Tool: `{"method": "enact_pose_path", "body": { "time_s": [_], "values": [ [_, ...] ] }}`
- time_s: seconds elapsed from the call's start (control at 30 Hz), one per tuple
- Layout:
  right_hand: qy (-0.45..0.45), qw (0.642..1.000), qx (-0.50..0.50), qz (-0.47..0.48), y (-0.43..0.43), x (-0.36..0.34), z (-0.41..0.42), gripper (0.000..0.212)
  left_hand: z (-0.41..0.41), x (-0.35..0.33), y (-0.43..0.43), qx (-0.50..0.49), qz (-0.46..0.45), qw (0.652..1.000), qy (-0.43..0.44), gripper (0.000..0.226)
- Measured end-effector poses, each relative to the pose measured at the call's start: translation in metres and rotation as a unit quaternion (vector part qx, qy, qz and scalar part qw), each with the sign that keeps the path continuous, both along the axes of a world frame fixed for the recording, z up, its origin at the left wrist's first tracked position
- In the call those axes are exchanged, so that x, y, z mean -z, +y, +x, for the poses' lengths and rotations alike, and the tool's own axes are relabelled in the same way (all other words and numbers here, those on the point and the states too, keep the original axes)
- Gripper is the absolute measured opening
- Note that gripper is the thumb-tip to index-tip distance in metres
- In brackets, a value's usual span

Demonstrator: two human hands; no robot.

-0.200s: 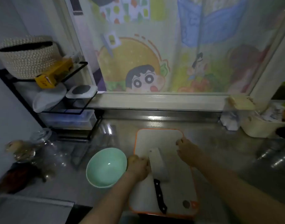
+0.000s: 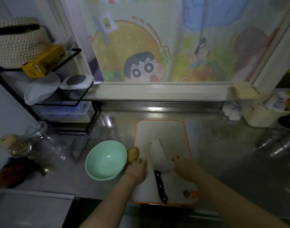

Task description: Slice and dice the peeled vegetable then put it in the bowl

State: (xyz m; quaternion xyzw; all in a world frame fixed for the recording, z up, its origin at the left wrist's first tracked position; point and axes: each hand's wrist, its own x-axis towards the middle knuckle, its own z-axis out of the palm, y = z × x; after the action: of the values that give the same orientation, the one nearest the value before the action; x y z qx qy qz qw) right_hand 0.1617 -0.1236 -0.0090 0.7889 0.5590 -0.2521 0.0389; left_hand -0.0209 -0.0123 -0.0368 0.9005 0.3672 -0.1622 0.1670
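Lower centre: potato [image 2: 133, 154] now pokes out past the left hand [image 2: 137, 170], between bowl [image 2: 106, 160] and board [image 2: 160, 130]. I can't tell grip from touch. Right hand [image 2: 186, 169] drew back beside cleaver [image 2: 159, 155], relaxed, empty. No cutting yet.

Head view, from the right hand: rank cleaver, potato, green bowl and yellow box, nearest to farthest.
From the right hand:
1. cleaver, just to its left on the cutting board.
2. potato, at the board's left edge.
3. green bowl, left of the potato.
4. yellow box, far off, upper left.
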Motion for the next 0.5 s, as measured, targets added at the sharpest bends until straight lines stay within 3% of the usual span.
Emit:
{"method": "enact_pose_path", "body": {
  "time_s": [0.17,0.5],
  "values": [
    [0.037,0.998,0.030,-0.038,-0.009,0.026,-0.021,0.042,-0.017,0.019,-0.006,0.004,-0.012,1.000,0.028,0.051],
    [0.042,0.998,0.041,-0.019,-0.010,0.045,-0.071,0.059,-0.030,0.024,-0.019,0.006,0.023,0.999,-0.030,0.047]
  ]
}}
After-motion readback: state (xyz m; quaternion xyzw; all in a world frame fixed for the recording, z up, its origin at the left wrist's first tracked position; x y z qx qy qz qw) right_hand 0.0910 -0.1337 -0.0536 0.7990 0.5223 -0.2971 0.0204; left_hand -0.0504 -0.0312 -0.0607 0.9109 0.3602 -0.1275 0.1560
